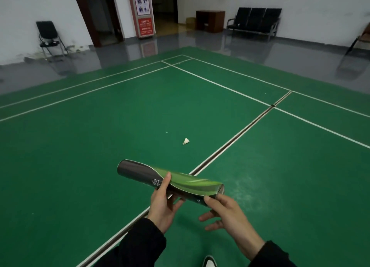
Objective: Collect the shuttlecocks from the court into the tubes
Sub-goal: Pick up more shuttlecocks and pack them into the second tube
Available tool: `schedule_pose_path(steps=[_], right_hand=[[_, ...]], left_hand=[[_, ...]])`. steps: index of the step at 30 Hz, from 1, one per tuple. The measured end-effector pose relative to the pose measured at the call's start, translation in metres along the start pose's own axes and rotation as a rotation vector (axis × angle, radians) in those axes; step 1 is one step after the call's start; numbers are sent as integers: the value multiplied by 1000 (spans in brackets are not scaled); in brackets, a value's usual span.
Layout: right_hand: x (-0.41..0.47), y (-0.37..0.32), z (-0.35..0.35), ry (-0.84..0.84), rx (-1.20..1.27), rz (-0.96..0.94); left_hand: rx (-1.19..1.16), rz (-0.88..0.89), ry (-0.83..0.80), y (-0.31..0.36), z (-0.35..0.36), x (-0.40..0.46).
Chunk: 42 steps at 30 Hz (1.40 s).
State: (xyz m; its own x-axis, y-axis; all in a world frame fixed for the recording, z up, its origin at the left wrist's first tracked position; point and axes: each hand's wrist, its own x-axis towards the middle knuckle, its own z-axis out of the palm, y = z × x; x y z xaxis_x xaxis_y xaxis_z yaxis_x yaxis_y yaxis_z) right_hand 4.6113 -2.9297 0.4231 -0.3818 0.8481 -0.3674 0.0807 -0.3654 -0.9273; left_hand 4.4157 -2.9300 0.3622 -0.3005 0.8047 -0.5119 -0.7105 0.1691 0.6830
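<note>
Nearest the viewer, at bottom edge: tip of a white-and-black shoe [209, 261] between two black sleeves. Above these, left hand [162, 205] wrapped around the middle of a green-and-black cardboard shuttlecock tube [170, 179], thumb lying over the top face and fingers curled beneath, bearing the weight near the balance point. Right hand [224, 211] at the tube's right end, thumb pressed to the side wall just short of the rim, remaining fingers spread loosely below and apparently clear of the cardboard; judged a steadying touch rather than a full grasp. Tube carried nearly level across the body, right end slightly lower and turned toward the viewer, probably to keep that mouth within reach for loading; open or capped not discernible at either end, contents hidden. Farther out, on the green court floor [100, 146], a single white feathered shuttlecock [186, 141] lying on its side, cork base pointing down-left, well apart from the tube and left of a dark seam strip flanked by a white line [240, 135]. Not yet collected; likely next target, calling for a step forward and a freed right hand. Beyond the white boundary lines, glossy grey flooring, a black folding chair [49, 37] at the left wall, a red-framed notice stand [143, 12] by the doorways, a brown wooden cabinet [210, 21], and a black three-seat bench [255, 22] at the far wall.
</note>
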Motion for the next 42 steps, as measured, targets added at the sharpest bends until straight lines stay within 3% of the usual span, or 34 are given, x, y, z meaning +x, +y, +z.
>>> schedule_pose_path(steps=[9,16,22,42], right_hand=[[222,-86,-19,-35,-13,-22],[384,-112,4,-99,-11,26],[531,-129,24,-69,-49,95],[852,-113,-32,173,110,350]], left_hand=[[-104,71,189,91,75,181],[-194,111,333,148,67,322],[-166,65,358,187,70,467],[-94,-156,452,174,137,795]])
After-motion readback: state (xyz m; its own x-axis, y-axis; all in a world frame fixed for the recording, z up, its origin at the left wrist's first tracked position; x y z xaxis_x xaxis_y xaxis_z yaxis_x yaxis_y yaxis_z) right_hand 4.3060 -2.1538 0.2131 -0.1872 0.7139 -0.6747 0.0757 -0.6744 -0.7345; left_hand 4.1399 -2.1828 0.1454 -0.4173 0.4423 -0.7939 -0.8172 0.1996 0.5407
